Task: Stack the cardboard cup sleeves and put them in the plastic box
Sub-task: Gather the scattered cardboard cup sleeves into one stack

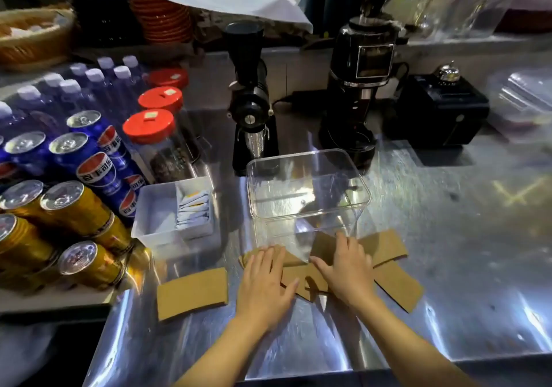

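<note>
Several flat brown cardboard cup sleeves (pixel 391 285) lie scattered on the steel counter in front of a clear plastic box (pixel 307 189), which stands empty. One sleeve (pixel 192 292) lies apart at the left. My left hand (pixel 267 282) rests flat, fingers spread, on the sleeves at the middle. My right hand (pixel 346 267) lies flat on sleeves just right of it, close to the box's near wall. Neither hand grips anything. The sleeves under my palms are partly hidden.
A white tray (pixel 155 207) with sachets stands left of the box. Blue and gold drink cans (pixel 74 204), water bottles and red-lidded jars (pixel 149 126) fill the left side. Two black grinders (pixel 252 102) and a black device (pixel 442 111) stand behind the box.
</note>
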A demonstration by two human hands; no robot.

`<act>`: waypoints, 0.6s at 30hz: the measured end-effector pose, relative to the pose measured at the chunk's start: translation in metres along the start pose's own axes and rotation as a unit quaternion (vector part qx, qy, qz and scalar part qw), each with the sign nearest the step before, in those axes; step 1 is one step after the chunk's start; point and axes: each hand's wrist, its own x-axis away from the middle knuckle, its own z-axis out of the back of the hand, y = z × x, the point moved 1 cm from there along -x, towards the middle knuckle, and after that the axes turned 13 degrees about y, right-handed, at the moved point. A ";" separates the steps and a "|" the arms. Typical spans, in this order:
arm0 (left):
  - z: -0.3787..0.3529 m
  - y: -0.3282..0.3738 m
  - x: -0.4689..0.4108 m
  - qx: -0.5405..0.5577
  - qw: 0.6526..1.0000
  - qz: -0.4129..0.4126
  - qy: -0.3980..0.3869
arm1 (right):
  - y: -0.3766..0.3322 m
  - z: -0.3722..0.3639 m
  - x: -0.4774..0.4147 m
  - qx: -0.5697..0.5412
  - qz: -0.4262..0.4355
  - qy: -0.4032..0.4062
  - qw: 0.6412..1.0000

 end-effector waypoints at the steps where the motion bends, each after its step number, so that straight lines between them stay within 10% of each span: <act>1: -0.002 -0.001 0.001 -0.010 1.000 -0.003 -0.011 | 0.002 -0.001 0.002 0.008 -0.024 -0.015 1.000; 18: -0.014 -0.004 0.006 -0.026 1.000 -0.008 -0.013 | -0.005 -0.015 0.010 -0.047 -0.143 -0.043 0.988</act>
